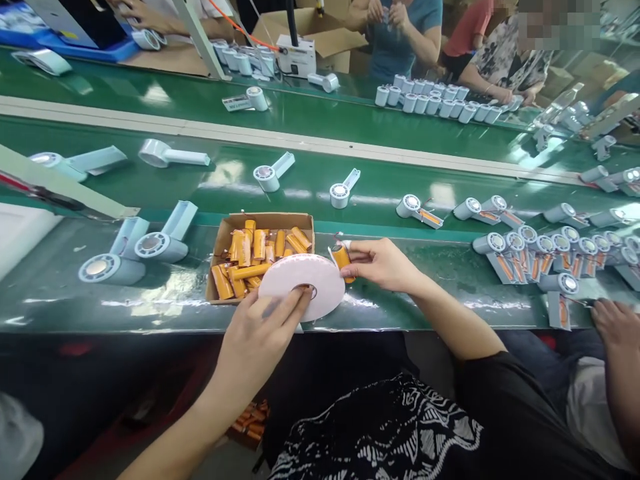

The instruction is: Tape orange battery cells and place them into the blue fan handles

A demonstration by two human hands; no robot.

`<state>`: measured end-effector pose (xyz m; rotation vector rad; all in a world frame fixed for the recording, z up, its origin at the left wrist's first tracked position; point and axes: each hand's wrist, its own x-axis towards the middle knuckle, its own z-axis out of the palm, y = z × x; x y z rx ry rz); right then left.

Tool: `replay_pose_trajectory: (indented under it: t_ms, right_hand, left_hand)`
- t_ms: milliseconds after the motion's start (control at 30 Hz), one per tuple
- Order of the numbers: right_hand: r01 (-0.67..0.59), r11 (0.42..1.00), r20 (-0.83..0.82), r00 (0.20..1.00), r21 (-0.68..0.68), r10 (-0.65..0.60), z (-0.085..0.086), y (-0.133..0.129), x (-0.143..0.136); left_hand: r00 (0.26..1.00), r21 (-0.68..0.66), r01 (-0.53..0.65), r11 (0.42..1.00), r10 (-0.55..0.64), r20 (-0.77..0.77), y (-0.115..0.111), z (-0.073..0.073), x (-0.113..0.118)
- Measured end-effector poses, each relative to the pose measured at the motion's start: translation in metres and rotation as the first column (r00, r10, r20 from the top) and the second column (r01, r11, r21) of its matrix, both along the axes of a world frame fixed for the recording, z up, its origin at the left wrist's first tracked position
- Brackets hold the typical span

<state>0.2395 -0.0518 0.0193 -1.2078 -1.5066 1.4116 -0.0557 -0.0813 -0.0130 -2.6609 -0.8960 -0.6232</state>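
Your right hand point(377, 263) pinches an orange cell point(342, 257) between thumb and fingers, at the right edge of the white roll point(295, 270). Your left hand point(260, 333) has its fingers nearly straight, tips at the roll's core; its thumb is hidden, grip indeterminable. A cardboard box point(273, 219) of similar cells stands behind-left.

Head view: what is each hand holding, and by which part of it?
The left hand holds the white roll at its central hole. The right hand pinches an orange cylinder by its side, the side facing that hand.
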Motion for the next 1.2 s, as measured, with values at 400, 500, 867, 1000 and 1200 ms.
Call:
replay_pose_trajectory:
  t_ms: [400,500,867,1000,1200]
  right_hand:
    - [0.807,0.52,-0.308,0.588,0.279,-0.747,-0.023,-0.043,0.046]
    - [0.86,0.254,-0.48,0.467,0.443,-0.743,0.013,-0.028,0.11]
    - [0.831,0.515,-0.467,0.549,0.211,-0.694,-0.037,-0.051,0.089]
    - [0.824,0.512,-0.425,0.565,0.243,-0.707,-0.034,-0.06,0.102]
    - [0.747,0.611,-0.316,0.665,0.263,-0.677,-0.039,-0.012,0.13]
  left_hand:
    - [0.966,-0.138,0.161,0.977,-0.127,0.226,-0.049,-0.052,0.081]
    - [0.981,-0.335,0.194,0.922,-0.189,0.047,-0.03,-0.05,0.102]
    - [0.924,-0.469,-0.315,0.825,0.152,-0.352,0.22,0.014,0.25]
    - [0.859,-0.499,-0.38,0.779,0.098,-0.502,0.265,0.0,0.276]
    - [0.845,-0.58,-0.214,0.786,-0.148,-0.514,0.275,-0.012,0.251]
